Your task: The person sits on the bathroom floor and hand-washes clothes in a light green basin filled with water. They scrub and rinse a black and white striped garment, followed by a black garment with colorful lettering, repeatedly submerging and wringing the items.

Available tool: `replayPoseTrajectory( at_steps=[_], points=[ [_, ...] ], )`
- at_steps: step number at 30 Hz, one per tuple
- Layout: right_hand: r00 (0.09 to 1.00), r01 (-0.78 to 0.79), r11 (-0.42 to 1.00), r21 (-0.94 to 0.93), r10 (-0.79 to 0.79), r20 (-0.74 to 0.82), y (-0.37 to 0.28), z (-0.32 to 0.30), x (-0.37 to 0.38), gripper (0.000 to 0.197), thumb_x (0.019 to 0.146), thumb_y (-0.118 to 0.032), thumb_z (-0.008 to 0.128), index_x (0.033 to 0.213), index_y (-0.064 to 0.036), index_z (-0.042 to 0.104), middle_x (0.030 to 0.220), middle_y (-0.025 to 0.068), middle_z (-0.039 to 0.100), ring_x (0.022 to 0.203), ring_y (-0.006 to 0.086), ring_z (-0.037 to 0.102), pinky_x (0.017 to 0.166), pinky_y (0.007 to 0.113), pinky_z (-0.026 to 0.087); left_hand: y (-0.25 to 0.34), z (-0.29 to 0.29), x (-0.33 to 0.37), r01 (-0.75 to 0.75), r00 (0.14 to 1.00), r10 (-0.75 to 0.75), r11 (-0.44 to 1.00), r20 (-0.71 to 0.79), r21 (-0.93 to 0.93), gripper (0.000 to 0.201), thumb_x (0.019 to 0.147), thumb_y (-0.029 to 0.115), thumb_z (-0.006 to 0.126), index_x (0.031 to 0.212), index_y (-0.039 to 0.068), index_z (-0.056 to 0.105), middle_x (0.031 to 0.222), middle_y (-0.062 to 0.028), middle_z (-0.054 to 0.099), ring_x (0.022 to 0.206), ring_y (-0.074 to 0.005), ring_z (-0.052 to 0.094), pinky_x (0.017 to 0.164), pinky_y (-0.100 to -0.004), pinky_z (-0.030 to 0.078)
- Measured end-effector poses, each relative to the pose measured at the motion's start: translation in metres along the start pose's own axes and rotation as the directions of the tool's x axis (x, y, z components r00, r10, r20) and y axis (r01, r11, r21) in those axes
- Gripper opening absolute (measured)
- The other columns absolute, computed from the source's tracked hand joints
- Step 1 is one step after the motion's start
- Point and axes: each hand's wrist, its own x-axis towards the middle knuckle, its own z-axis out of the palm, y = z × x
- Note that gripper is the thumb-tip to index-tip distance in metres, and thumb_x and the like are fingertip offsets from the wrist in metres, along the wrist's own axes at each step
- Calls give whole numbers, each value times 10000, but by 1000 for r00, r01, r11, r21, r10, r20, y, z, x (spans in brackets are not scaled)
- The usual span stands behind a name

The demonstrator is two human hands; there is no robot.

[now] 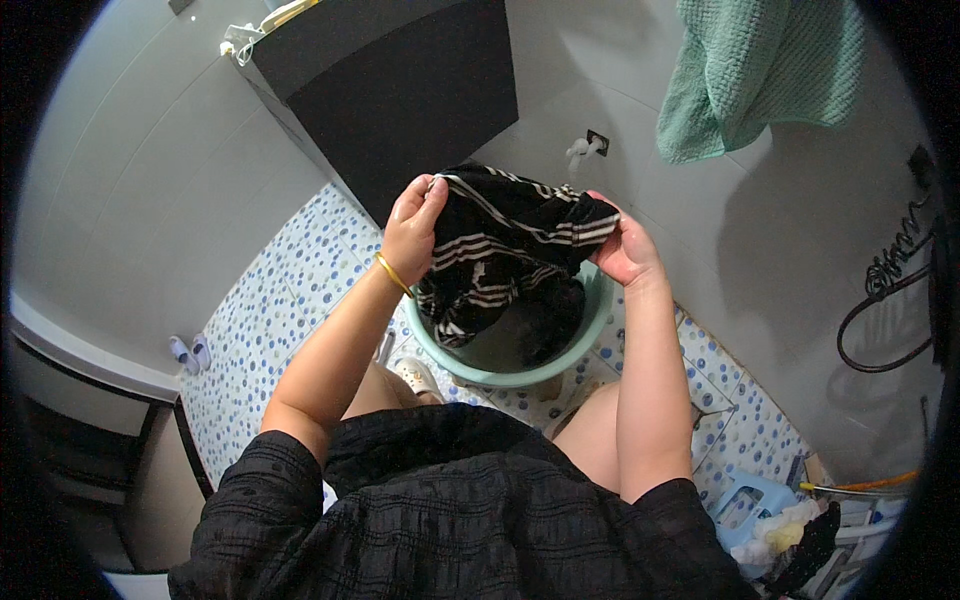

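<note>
A black garment with white stripes is stretched between my two hands above a pale green basin. My left hand pinches its upper left edge, thumb uppermost; a gold bangle circles that wrist. At the garment's right side, my right hand grips a striped end, its fingers partly hidden by the cloth. The lower folds hang down into the basin. Inside it lies more dark cloth in murky water, and I cannot tell whether this is part of the same garment.
A dark cabinet stands beyond the basin. On the right wall hang a green towel and a coiled black hose. A light blue plastic stool and clutter sit at lower right. Slippers lie at left on the dotted tile floor.
</note>
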Motion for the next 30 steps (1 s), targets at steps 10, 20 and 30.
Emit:
replayPoseTrajectory(
  at_steps=[10,20,30],
  points=[
    [864,132,245,-960,-503,-10,49,8,17,729,651,-300,722,1223,-22,364,1185,213,430,1081,308,453,891,374,371,-102,-50,9,237,971,-199,880,-134,412,391,839,247,543,1101,-18,422,1035,-109,522,954,-162,482,822,-268,394],
    [987,-11,-506,-862,131,-89,153,19,-7,841,549,-389,770,1107,59,329,1104,247,433,956,388,523,793,395,465,-142,-53,-48,96,961,-268,100,-67,990,928,457,233,813,1194,11,295,1112,-252,383,1010,-401,445,882,-398,392],
    [936,-99,767,-635,-145,-321,116,-21,47,223,727,-70,517,926,27,545,758,129,572,652,205,558,600,327,458,-126,-64,-55,4,993,-115,257,27,966,683,557,85,726,1144,60,379,1085,-195,428,997,-364,458,869,-377,408]
  ],
)
